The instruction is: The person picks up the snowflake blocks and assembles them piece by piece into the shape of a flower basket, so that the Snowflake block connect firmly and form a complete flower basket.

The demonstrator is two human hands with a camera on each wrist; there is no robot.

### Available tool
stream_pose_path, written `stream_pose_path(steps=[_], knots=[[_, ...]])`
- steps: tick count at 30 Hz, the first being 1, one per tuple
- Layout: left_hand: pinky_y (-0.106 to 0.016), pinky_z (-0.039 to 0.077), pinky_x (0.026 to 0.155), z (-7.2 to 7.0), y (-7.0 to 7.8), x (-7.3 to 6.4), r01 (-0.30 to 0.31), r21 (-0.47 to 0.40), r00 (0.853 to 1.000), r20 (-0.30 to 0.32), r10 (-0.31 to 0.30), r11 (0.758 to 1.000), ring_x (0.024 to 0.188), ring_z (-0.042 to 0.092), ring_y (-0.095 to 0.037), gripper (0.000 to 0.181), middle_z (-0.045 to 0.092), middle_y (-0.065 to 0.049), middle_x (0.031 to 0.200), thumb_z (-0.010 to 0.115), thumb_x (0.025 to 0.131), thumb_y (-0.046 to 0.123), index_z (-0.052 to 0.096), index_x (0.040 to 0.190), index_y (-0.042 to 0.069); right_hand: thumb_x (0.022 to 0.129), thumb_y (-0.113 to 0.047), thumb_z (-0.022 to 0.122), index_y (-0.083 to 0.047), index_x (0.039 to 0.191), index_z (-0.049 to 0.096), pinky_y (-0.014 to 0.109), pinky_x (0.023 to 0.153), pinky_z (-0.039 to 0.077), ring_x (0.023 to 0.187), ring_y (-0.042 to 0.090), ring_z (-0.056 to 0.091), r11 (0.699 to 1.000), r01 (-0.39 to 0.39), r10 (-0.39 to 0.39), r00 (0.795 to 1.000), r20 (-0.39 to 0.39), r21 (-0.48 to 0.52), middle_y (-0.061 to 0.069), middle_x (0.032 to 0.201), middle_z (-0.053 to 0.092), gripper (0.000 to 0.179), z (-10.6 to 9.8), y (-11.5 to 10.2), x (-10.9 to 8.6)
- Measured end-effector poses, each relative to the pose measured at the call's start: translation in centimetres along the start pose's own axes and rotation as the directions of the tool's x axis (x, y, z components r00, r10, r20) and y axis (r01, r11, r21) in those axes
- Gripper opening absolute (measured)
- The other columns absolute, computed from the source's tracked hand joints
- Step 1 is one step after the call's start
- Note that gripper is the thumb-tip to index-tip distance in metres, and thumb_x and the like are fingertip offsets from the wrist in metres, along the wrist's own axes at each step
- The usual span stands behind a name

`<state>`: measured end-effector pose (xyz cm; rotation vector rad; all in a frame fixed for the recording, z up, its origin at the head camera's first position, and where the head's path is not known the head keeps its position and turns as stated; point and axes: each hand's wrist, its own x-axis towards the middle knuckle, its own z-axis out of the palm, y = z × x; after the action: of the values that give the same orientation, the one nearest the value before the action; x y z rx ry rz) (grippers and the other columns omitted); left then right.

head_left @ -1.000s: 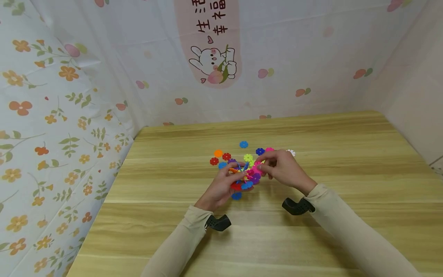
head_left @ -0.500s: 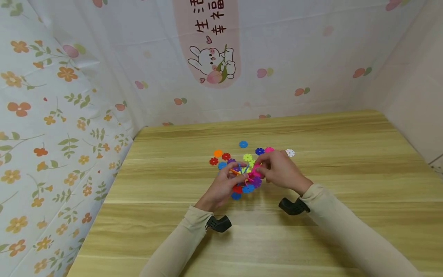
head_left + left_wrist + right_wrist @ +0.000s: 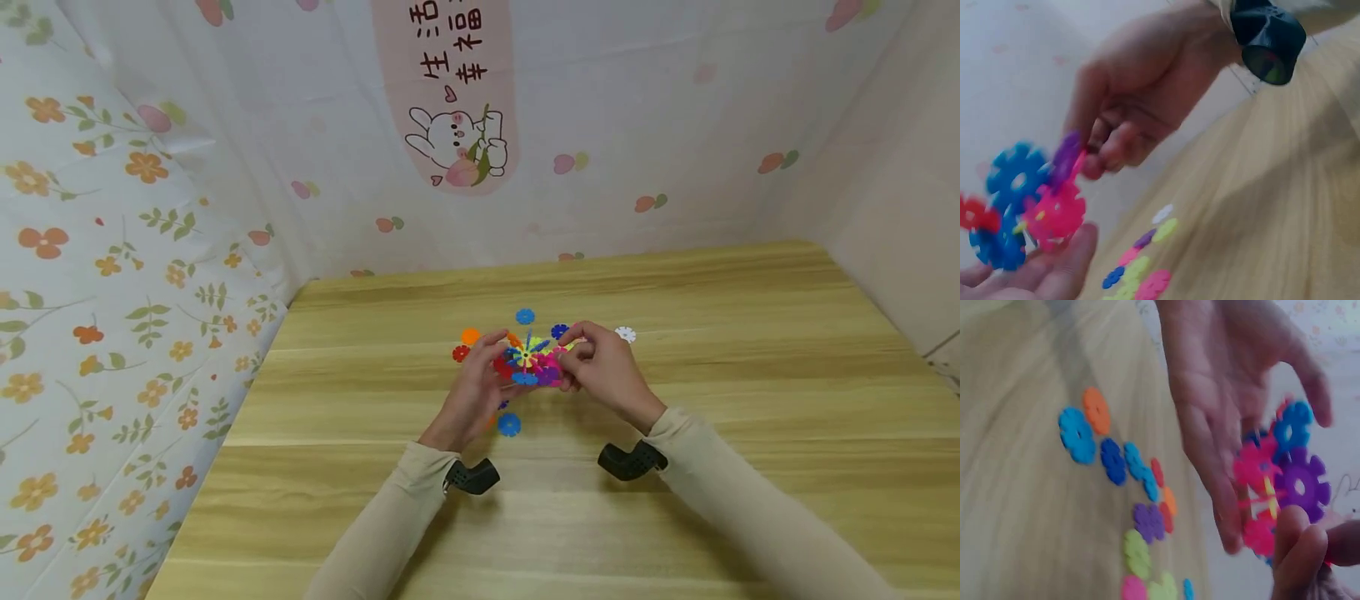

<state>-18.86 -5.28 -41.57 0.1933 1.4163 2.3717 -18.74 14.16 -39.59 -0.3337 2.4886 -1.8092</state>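
A cluster of interlocked plastic snowflake discs (image 3: 527, 356) in blue, pink, purple, red, orange and yellow is held above the table between both hands. My left hand (image 3: 468, 392) lies under and beside it with fingers extended; in the right wrist view its thumb stands apart from the discs. My right hand (image 3: 611, 371) pinches a pink snowflake disc at the cluster's right side between thumb and forefinger. Beside those fingertips in the left wrist view is a purple disc (image 3: 1065, 161). A round pink disc (image 3: 1055, 212) faces that camera. Fingers partly hide the cluster's underside.
Loose snowflake discs lie on the wooden table (image 3: 360, 367) around the hands: a light blue one (image 3: 525, 317) behind, a white one (image 3: 626, 334) at right, another blue one (image 3: 509, 425) in front. A printed curtain (image 3: 600, 100) hangs at the back.
My left hand has opened from its thumb grip and tipped the cluster, so its yellow centre now faces up. The cluster sits slightly farther back; my right hand stays at its pink side.
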Motion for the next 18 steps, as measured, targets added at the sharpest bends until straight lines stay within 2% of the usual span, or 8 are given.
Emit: stream_pose_path(steps=[2, 4, 7, 9, 11, 14, 16, 18], knots=[[-0.049, 0.043, 0.093, 0.1, -0.2, 0.0, -0.047, -0.021, 0.999, 0.014, 0.048, 0.999, 0.105, 0.056, -0.034, 0.049, 0.044, -0.019, 0.121, 0.045, 0.097, 0.022, 0.021, 0.140, 0.019, 0.089, 0.000, 0.058, 0.004, 0.096, 0.047, 0.044, 0.056, 0.054, 0.058, 0.036, 0.063, 0.996, -0.015, 0.019, 0.999, -0.041, 0.086, 0.016, 0.063, 0.063, 0.013, 0.6, 0.3, 0.0], [-0.050, 0.042, 0.093, 0.2, -0.5, 0.0, -0.082, -0.038, 0.996, 0.017, 0.083, 0.996, 0.102, 0.058, -0.034, 0.052, 0.048, -0.019, 0.110, 0.044, 0.097, 0.017, 0.018, 0.142, 0.026, 0.090, -0.001, 0.058, 0.005, 0.094, 0.044, 0.044, 0.058, 0.054, 0.060, 0.037, 0.064, 0.987, -0.024, 0.032, 0.998, -0.048, 0.160, 0.019, 0.066, 0.065, 0.016, 1.1, 0.4, -0.1], [-0.051, 0.041, 0.093, 0.4, -0.7, 0.0, -0.134, -0.024, 0.991, 0.017, 0.134, 0.991, 0.101, 0.057, -0.033, 0.051, 0.047, -0.020, 0.110, 0.041, 0.098, 0.012, 0.020, 0.141, 0.029, 0.092, -0.002, 0.056, 0.006, 0.094, 0.042, 0.045, 0.061, 0.054, 0.064, 0.039, 0.065, 0.973, -0.031, 0.035, 0.999, -0.012, 0.230, 0.024, 0.072, 0.065, 0.017, 1.8, 0.4, -0.5], [-0.050, 0.043, 0.092, 0.3, -0.8, 0.0, -0.155, 0.000, 0.988, 0.003, 0.155, 0.988, 0.102, 0.056, -0.032, 0.047, 0.044, -0.021, 0.113, 0.040, 0.098, 0.012, 0.024, 0.140, 0.026, 0.093, -0.004, 0.055, 0.006, 0.095, 0.043, 0.044, 0.061, 0.054, 0.067, 0.041, 0.065, 0.971, -0.031, 0.026, 0.999, 0.025, 0.239, 0.025, 0.074, 0.065, 0.016, 2.1, 0.3, -0.8], [-0.049, 0.045, 0.090, 0.3, -0.8, 0.0, -0.163, 0.024, 0.987, -0.011, 0.163, 0.986, 0.104, 0.054, -0.031, 0.044, 0.040, -0.021, 0.119, 0.041, 0.097, 0.009, 0.028, 0.138, 0.021, 0.094, -0.006, 0.054, 0.005, 0.095, 0.044, 0.043, 0.060, 0.055, 0.066, 0.039, 0.065, 0.975, -0.022, 0.010, 0.998, 0.060, 0.219, 0.024, 0.075, 0.066, 0.014, 2.0, 0.3, -1.0], [-0.047, 0.048, 0.085, 0.1, -0.8, 0.0, -0.149, 0.039, 0.988, -0.033, 0.150, 0.988, 0.103, 0.053, -0.030, 0.043, 0.040, -0.019, 0.118, 0.045, 0.095, 0.003, 0.033, 0.135, 0.014, 0.096, -0.011, 0.052, 0.004, 0.094, 0.049, 0.043, 0.055, 0.054, 0.062, 0.035, 0.065, 0.988, 0.016, -0.031, 0.995, 0.091, 0.156, 0.021, 0.074, 0.065, 0.015, 1.1, 0.6, -1.0], [-0.046, 0.049, 0.083, -0.1, -0.7, -0.1, -0.135, 0.035, 0.990, -0.031, 0.136, 0.990, 0.102, 0.054, -0.030, 0.043, 0.040, -0.016, 0.116, 0.047, 0.093, -0.001, 0.036, 0.133, 0.010, 0.096, -0.013, 0.053, 0.002, 0.092, 0.053, 0.042, 0.051, 0.053, 0.059, 0.032, 0.064, 0.997, 0.056, -0.061, 0.994, 0.094, 0.059, 0.018, 0.074, 0.065, 0.016, 0.1, 1.1, -0.6], [-0.046, 0.050, 0.082, -0.3, -0.7, -0.1, -0.124, 0.030, 0.992, -0.016, 0.125, 0.992, 0.101, 0.056, -0.030, 0.044, 0.041, -0.015, 0.115, 0.048, 0.093, -0.004, 0.037, 0.133, 0.010, 0.094, -0.014, 0.055, -0.001, 0.090, 0.056, 0.039, 0.049, 0.052, 0.057, 0.029, 0.062, 0.992, 0.086, -0.079, 0.993, 0.087, -0.087, 0.016, 0.073, 0.064, 0.014, -1.3, 1.7, 0.1]])
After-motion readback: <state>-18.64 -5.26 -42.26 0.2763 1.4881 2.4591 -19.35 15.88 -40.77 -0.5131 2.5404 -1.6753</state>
